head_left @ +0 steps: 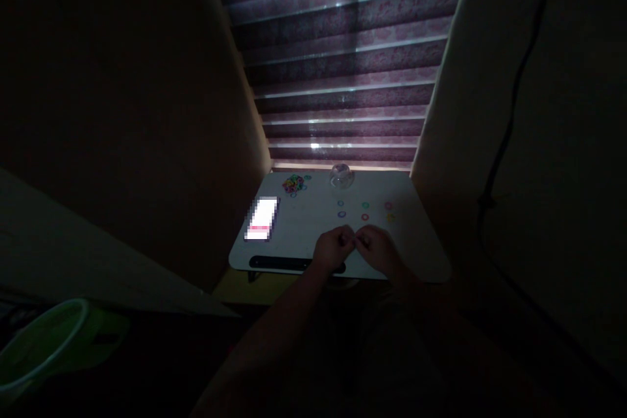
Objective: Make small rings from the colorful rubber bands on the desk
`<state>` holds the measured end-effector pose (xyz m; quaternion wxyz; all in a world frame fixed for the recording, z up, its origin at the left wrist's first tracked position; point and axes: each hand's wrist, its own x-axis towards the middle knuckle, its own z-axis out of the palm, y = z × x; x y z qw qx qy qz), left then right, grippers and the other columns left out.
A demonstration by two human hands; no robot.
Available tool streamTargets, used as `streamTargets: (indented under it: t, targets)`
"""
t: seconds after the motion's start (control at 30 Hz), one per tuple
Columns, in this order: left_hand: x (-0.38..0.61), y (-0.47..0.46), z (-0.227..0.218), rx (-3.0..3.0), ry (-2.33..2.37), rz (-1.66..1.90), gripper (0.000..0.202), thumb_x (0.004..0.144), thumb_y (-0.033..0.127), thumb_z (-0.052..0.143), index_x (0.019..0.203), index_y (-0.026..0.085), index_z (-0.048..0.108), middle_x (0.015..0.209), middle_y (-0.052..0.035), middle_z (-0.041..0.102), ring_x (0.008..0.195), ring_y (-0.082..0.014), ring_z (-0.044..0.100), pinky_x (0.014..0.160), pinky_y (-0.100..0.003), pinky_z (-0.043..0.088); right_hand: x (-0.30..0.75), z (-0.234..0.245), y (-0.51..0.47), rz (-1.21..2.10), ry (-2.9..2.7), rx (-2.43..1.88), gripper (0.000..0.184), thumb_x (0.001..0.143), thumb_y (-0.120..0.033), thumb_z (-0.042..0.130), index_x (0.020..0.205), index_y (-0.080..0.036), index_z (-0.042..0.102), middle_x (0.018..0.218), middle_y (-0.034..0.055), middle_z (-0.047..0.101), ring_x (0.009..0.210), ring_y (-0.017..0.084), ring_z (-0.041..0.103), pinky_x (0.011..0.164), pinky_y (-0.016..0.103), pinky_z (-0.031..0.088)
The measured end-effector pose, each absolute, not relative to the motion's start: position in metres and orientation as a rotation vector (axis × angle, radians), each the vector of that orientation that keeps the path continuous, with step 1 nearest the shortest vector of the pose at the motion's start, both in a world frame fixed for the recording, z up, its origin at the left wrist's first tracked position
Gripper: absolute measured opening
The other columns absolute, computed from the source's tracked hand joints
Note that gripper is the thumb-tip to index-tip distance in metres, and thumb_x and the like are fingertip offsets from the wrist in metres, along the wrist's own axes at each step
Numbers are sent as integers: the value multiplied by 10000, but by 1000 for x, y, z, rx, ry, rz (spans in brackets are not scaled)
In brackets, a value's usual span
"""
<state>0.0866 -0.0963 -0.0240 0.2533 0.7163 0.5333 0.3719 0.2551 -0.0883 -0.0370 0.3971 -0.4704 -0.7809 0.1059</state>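
Observation:
Over the near part of a small white lap table, my left hand and my right hand meet fingertip to fingertip. Both are closed in a pinch on something too small to make out in the dim light. Just beyond them lie several small coloured rubber bands, spread out singly on the table. A heap of coloured rubber bands sits at the far left corner. A clear round container stands at the far edge.
A lit phone lies on the table's left side. A dark slot runs along the table's near edge. Striped window blinds hang behind. A green bowl sits at lower left. A cable hangs down the right wall.

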Motion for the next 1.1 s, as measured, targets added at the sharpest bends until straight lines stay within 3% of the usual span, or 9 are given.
streamTargets:
  t: [0.2,0.57,0.87,1.1]
  targets:
    - [87,-98,-20,1964,1448,972,109,798,290,658,830,187,674,751,18,693,662,-106,598,631,-191,428,256,-43,-86,354,-1901,-1167,101,774,-177,586,861,-212,624,729,12,610,639,153,542,600,262,413]
    - [87,-99,-21,1947,1419,1002,94,812,267,634,844,186,667,757,21,685,674,-102,596,637,-190,423,257,-41,-84,333,-1945,-1126,90,785,-166,592,793,-213,668,727,24,625,679,169,559,635,277,412]
    - [87,-99,-21,1928,1444,1027,87,802,262,642,846,191,663,757,20,683,667,-106,595,646,-194,436,256,-42,-85,294,-1937,-1151,74,767,-157,571,778,-210,622,714,21,599,660,161,532,622,271,401]
    - [87,-100,-20,1960,1422,1033,75,804,228,626,862,192,657,759,31,678,682,-102,599,646,-191,430,256,-39,-86,286,-1962,-1126,141,770,-119,542,791,-213,645,744,30,614,711,174,552,657,279,412]
